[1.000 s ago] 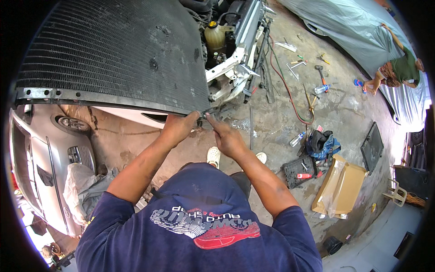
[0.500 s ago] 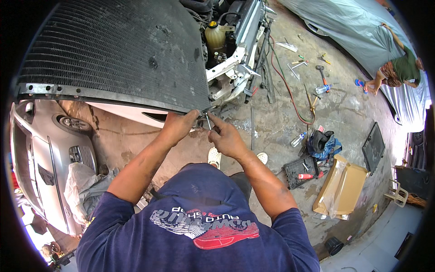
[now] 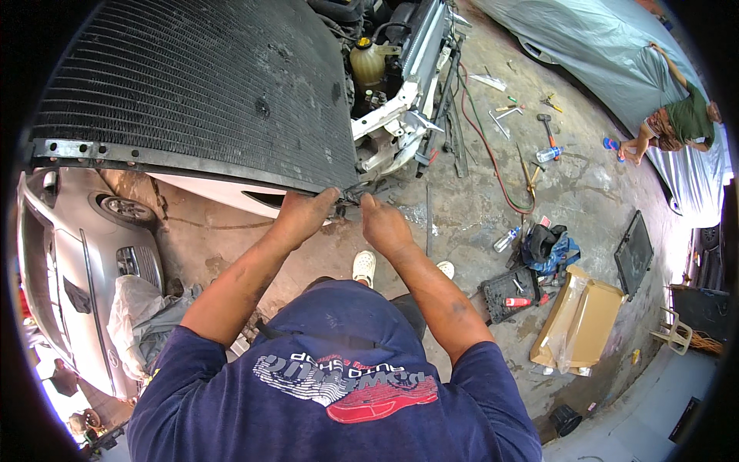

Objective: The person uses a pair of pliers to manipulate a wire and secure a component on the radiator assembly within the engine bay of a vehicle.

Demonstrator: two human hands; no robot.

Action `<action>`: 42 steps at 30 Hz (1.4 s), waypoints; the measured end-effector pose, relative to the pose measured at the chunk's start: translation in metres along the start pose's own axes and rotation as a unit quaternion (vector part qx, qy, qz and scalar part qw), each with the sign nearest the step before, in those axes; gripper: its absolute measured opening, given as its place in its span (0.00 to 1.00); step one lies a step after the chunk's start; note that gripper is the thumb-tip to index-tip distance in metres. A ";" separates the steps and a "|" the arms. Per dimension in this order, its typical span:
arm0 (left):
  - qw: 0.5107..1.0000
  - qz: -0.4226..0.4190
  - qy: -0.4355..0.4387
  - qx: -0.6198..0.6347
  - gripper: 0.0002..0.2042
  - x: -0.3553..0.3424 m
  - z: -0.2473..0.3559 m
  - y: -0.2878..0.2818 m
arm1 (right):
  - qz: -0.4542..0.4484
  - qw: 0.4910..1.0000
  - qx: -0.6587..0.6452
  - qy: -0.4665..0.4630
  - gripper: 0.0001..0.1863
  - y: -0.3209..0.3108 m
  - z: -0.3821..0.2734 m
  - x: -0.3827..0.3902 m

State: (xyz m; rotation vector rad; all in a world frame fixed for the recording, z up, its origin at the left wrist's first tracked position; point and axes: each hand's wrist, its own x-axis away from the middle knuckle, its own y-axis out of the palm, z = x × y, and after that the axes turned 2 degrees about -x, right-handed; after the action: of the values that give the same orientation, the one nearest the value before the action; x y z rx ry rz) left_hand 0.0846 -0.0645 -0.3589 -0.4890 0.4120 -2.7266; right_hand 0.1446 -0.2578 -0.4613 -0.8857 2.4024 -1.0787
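A large black finned radiator [image 3: 200, 92], with a punched metal strip along its lower edge, lies across the front of an opened car. My left hand [image 3: 306, 215] is closed on the radiator's edge at its lower right corner, with fingers partly hidden. Just to the right, my right hand [image 3: 385, 223] is closed beside that corner, among small dark metal parts [image 3: 350, 194]; what it grips is hidden. Beyond the corner are white body metal [image 3: 392, 104] and a yellow-capped translucent tank [image 3: 367, 65].
A silver car [image 3: 85, 285] stands left. Scattered tools [image 3: 548, 131], hoses [image 3: 502, 183], a bag [image 3: 550, 254], a tool case [image 3: 500, 304] and cardboard [image 3: 577, 323] lie right on the concrete floor. Another person [image 3: 677, 123] is beside a covered car [image 3: 608, 54].
My right hand has shifted slightly up and turned, its index finger now curled. A thin shiny tool seen by it half a second ago is now hidden. My left hand has barely moved.
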 end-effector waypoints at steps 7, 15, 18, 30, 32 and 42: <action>1.000 -0.014 0.023 0.002 0.18 -0.002 -0.007 -0.003 | -0.023 0.999 0.039 0.023 0.05 -0.021 -0.008 0.009; 0.999 -0.011 -0.034 0.025 0.18 0.012 0.027 0.000 | -0.118 0.985 -0.118 0.048 0.14 -0.044 -0.025 0.020; 1.000 -0.011 0.020 -0.005 0.19 0.007 0.008 -0.004 | -0.147 0.972 -0.161 0.083 0.15 -0.059 -0.046 0.020; 0.999 -0.017 0.012 -0.035 0.21 0.009 0.019 -0.005 | -0.236 0.944 -0.155 0.171 0.19 -0.098 -0.085 -0.006; 0.998 -0.026 0.015 -0.057 0.21 0.009 0.022 -0.006 | -0.247 0.941 -0.150 0.174 0.19 -0.100 -0.087 -0.009; 0.998 0.012 0.036 -0.043 0.19 0.005 0.003 -0.002 | -0.260 0.958 -0.046 0.108 0.17 -0.095 -0.072 -0.005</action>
State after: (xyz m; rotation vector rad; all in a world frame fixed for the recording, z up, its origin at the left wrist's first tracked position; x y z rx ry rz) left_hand 0.0806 -0.0655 -0.3544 -0.4062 0.5527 -2.7183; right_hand 0.1461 -0.2641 -0.3421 -1.5696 2.4721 -1.3070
